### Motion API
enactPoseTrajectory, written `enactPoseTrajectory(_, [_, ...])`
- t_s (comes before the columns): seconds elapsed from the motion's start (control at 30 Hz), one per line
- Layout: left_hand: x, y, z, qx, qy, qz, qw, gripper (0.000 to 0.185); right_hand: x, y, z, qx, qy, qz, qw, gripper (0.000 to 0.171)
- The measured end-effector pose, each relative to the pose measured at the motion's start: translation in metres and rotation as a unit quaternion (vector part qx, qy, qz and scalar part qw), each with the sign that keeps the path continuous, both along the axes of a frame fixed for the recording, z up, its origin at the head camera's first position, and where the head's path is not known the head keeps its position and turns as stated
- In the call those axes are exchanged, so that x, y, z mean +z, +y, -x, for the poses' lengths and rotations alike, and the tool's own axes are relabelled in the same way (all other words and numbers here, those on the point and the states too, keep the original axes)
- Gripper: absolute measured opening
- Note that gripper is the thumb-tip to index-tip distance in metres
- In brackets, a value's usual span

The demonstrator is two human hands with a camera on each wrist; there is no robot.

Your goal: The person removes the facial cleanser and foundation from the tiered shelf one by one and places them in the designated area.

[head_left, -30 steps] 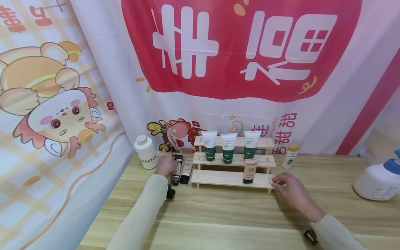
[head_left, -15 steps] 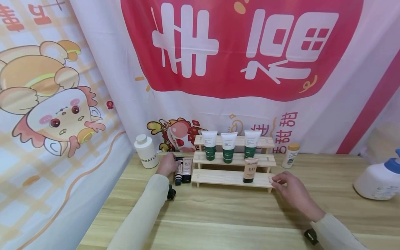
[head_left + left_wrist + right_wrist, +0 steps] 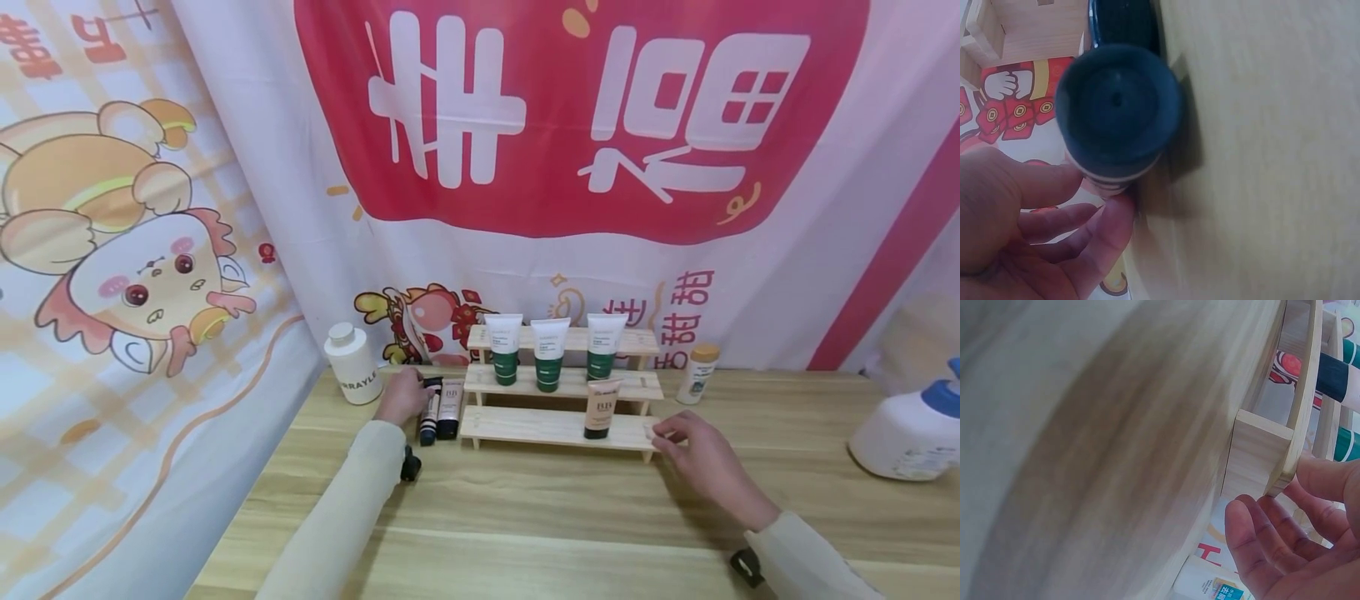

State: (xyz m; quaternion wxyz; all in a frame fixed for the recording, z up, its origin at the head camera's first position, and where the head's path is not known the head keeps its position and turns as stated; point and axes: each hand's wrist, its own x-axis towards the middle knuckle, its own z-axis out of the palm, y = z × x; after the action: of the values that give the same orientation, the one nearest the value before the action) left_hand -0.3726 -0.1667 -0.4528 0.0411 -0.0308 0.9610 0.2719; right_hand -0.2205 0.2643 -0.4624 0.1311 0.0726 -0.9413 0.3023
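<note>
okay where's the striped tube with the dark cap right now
In the head view, the striped tube is left of centre, held by the left hand, close beside the beige BB tube lying left of the wooden rack.

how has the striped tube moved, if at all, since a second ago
Yes: in the head view, the striped tube has shifted slightly right, closer to the wooden shelf.

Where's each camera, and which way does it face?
Head: worn there, facing forward and down at the wooden rack; left hand, right hand, sleeves show.
Left wrist: worn there, facing the striped tube end-on; left hand shows.
Right wrist: worn there, facing the rack's end; right hand shows.
Head and right wrist share the rack.
</note>
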Motion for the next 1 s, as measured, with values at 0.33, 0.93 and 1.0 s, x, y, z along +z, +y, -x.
enactPoseTrajectory(0.33, [0.018,0.007,-0.007,-0.003,0.054,-0.015,0.9984,0.039,-0.002,0.001,0.001,-0.006,-0.009,-0.002,1.0,0.013])
enactPoseTrajectory(0.93, [0.085,0.13,-0.101,-0.335,0.44,-0.13,0.8229,0.032,-0.001,0.001,0.0,0.003,0.004,0.005,1.0,0.011])
enactPoseTrajectory(1.0, [0.079,0.14,-0.104,-0.35,0.434,-0.123,0.8212,0.035,-0.001,0.001,0.0,0.004,0.005,0.005,1.0,0.011])
